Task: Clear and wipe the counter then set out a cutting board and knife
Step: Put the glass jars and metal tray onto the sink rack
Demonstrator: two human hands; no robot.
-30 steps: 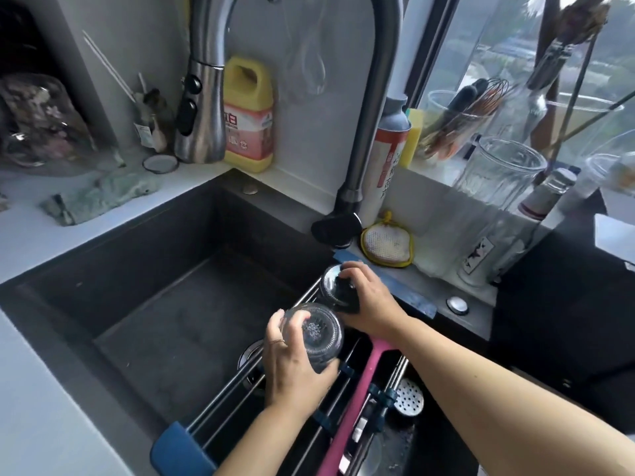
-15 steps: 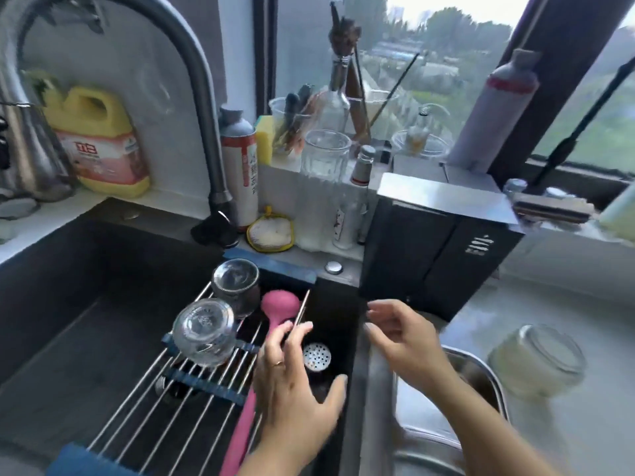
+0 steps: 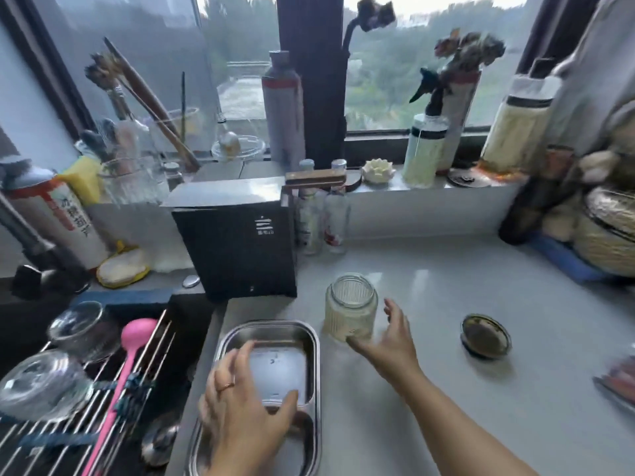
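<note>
A ribbed glass jar (image 3: 351,307) stands open on the pale counter (image 3: 481,407). My right hand (image 3: 390,338) is spread just beside its lower right side, fingers apart, holding nothing. A dark round lid (image 3: 485,335) lies flat to the right of the jar. A steel compartment tray (image 3: 275,334) sits at the counter's left edge, by the sink. My left hand (image 3: 240,407) hovers over the tray with fingers apart; whether it touches the tray is unclear. No cutting board or knife is visible.
A black box appliance (image 3: 237,245) stands behind the tray. The sink rack (image 3: 68,424) at the left carries upturned glasses (image 3: 44,383) and a pink spoon (image 3: 132,341). Bottles and jars crowd the window sill (image 3: 429,185). Woven baskets (image 3: 604,231) stand at the far right.
The view swung right from the sink to the counter. Both hands left the glasses on the rack; the left moved over the steel tray, the right reached toward the jar.
</note>
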